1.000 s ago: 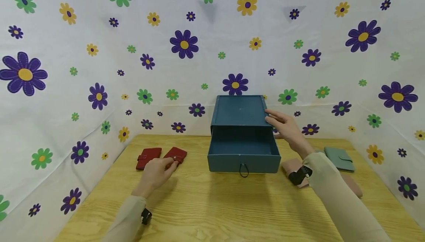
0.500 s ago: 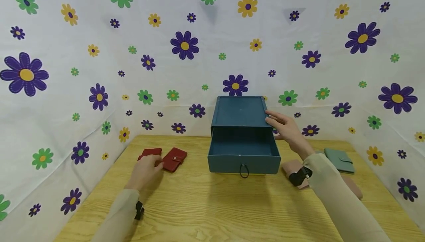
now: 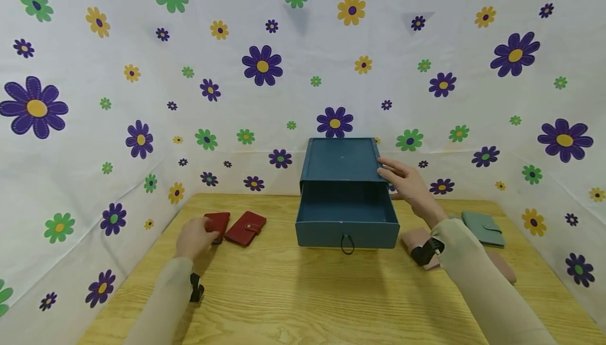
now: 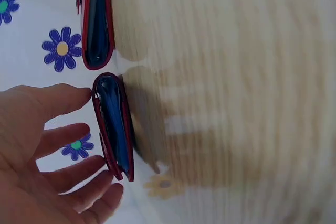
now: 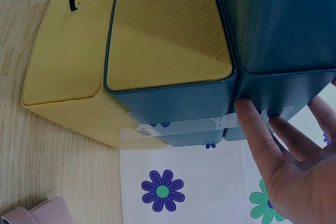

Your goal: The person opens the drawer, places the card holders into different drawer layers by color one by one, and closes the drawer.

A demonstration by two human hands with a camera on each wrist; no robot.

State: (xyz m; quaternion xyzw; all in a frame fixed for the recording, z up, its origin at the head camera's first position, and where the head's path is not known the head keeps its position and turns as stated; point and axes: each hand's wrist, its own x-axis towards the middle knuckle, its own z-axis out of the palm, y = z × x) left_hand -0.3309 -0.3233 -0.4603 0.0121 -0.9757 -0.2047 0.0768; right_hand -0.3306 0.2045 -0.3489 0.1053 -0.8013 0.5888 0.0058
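At the left of the table, my left hand (image 3: 195,239) is over a red wallet (image 3: 219,225). In the left wrist view its fingers are spread along the cover of that wallet (image 4: 113,124), the uppermost digit touching its edge. A second red wallet (image 3: 246,228) with a snap strap lies just to the right. My right hand (image 3: 411,187) rests its fingertips against the right side of a blue drawer box (image 3: 343,160). The top drawer (image 3: 347,234), with a black loop pull, is pulled out and its visible inside holds nothing.
Below the blue box are yellow drawer fronts (image 5: 168,35), seen in the right wrist view. Pink wallets (image 3: 416,237) lie partly under my right forearm, with a green wallet (image 3: 483,228) behind them. A flower-print cloth (image 3: 303,98) hangs around the table.
My left hand has moved left from the right-hand red wallet to the left-hand one. The right hand stays against the box, and the drawer has not moved.
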